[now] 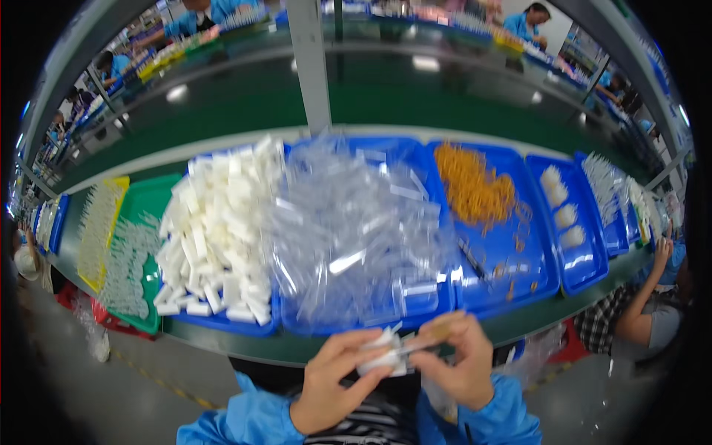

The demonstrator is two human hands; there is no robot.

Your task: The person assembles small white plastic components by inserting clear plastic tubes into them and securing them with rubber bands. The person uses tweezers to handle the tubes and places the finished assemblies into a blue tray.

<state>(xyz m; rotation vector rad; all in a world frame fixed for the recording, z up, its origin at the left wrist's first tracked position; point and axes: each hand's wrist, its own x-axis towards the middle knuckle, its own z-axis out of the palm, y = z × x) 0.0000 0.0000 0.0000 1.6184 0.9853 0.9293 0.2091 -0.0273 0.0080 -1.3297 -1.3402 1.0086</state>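
Observation:
My left hand is closed around a small bundle of white pieces at the table's front edge. Facing it, my right hand pinches a thin, pale strip that reaches to the bundle; motion blur hides what exactly it is. A brownish-orange tint shows at its fingertips, possibly a rubber band. Just beyond my hands lies a blue tray heaped with clear plastic sleeves. To its left is a pile of white blocks; to its right, orange rubber bands fill part of another blue tray.
A dark pen-like tool rests in the rubber-band tray. Farther right, a blue tray holds white tufted clumps. A green tray and a yellow tray stand left. A grey post rises behind. A person sits at right.

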